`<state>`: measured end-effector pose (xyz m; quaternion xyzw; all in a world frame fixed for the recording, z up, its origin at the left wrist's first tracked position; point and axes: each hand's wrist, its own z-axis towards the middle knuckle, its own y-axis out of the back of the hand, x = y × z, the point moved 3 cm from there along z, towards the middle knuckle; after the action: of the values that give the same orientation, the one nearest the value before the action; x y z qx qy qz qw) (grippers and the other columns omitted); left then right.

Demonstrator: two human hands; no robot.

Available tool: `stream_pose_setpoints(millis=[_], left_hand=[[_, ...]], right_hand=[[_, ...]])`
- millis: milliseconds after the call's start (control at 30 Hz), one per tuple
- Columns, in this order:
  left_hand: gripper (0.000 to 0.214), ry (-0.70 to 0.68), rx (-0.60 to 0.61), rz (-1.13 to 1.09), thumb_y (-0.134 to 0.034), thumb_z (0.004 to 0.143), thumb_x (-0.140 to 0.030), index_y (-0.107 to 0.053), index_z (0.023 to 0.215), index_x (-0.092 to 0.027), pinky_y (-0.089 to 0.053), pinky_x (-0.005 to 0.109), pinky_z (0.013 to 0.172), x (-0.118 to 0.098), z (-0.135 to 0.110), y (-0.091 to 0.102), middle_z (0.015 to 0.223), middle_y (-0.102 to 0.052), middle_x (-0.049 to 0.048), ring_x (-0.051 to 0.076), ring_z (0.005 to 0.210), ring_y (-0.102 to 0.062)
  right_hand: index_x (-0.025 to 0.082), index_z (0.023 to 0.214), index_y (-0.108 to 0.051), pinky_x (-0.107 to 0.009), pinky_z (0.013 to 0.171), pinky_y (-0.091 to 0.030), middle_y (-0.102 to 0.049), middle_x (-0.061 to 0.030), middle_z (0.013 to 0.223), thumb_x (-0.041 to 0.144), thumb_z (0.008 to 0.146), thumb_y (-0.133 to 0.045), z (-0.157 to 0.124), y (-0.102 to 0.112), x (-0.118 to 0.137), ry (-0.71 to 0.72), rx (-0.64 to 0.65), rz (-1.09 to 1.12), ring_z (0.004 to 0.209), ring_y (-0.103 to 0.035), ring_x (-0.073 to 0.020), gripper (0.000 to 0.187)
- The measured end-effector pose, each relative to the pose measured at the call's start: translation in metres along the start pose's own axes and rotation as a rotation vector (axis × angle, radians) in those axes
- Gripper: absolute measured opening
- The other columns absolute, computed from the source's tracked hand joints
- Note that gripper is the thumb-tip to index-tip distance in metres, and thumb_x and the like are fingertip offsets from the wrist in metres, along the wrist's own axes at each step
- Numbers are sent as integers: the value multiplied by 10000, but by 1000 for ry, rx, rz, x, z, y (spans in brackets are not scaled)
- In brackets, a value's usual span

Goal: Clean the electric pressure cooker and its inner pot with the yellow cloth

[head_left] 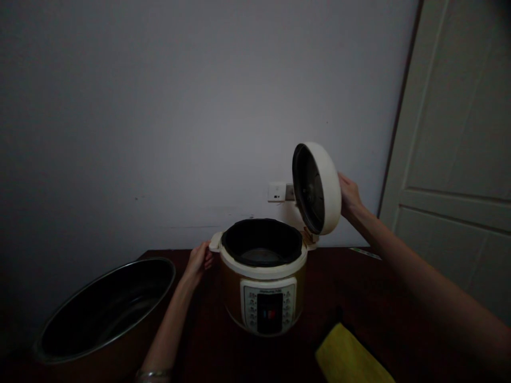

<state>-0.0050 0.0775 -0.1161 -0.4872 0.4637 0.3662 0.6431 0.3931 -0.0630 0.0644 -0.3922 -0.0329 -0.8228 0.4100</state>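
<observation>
A gold and white electric pressure cooker (264, 287) stands on a dark wooden table (359, 287), its control panel facing me. Its white lid (317, 187) is swung up on the right, showing a dark inner pot (261, 244). My left hand (198, 260) curls around the cooker's left side handle. My right hand (349, 194) rests against the back of the raised lid, holding it upright; its fingers are mostly hidden behind the lid.
A large dark metal basin (106, 308) sits on the left of the table. A yellow cloth (347, 356) lies at the front right. A wall socket (277, 191) is behind the cooker, and a pale door (455, 159) stands at the right.
</observation>
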Motion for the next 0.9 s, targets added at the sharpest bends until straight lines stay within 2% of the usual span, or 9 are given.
stream_pose_setpoints(millis=[133, 233, 333, 433, 667, 900], left_hand=[[330, -12, -7, -14, -582, 685, -432, -391, 552, -197, -149, 164, 310, 0, -2, 0, 353, -309, -114, 28, 270, -232], [278, -22, 6, -15, -577, 686, -412, -424, 605, -194, -141, 158, 315, -1, -2, -1, 363, -310, -120, 28, 275, -230], [265, -24, 2, -7, -563, 694, -413, -431, 622, -195, -142, 160, 317, -1, -2, -1, 361, -308, -121, 31, 274, -229], [269, -26, -7, 0, -559, 694, -412, -423, 608, -197, -143, 164, 317, -2, -2, -1, 358, -303, -121, 31, 273, -226], [283, -25, -1, 9, -573, 693, -412, -431, 591, -190, -149, 166, 331, -2, -4, -1, 374, -302, -117, 26, 283, -235], [309, -27, 0, 15, -568, 694, -419, -402, 556, -197, -138, 174, 322, 2, 1, 2, 367, -302, -113, 28, 274, -229]], right_hand=[[144, 1080, -667, -345, 767, -520, -693, -106, 1022, 471, 704, -671, 1, -19, 2, -86, 46, -16, 853, -638, -183, 499], [136, 1116, -654, -337, 781, -516, -705, -106, 996, 480, 712, -668, -1, -34, 5, -100, 98, -79, 862, -644, -189, 531], [135, 1201, -604, -333, 764, -519, -714, -104, 960, 475, 719, -663, -5, -51, 6, -109, 213, -108, 821, -652, -187, 592], [137, 1265, -554, -331, 759, -516, -719, -107, 935, 447, 735, -658, -11, -66, 9, -102, 310, -141, 802, -653, -190, 623], [131, 1300, -521, -365, 747, -515, -718, -119, 901, 452, 757, -629, -24, -91, 11, -60, 436, -276, 780, -655, -210, 640], [125, 1353, -456, -386, 818, -496, -697, -147, 1023, 408, 786, -607, -42, -112, 9, -19, 610, -350, 873, -654, -229, 652]])
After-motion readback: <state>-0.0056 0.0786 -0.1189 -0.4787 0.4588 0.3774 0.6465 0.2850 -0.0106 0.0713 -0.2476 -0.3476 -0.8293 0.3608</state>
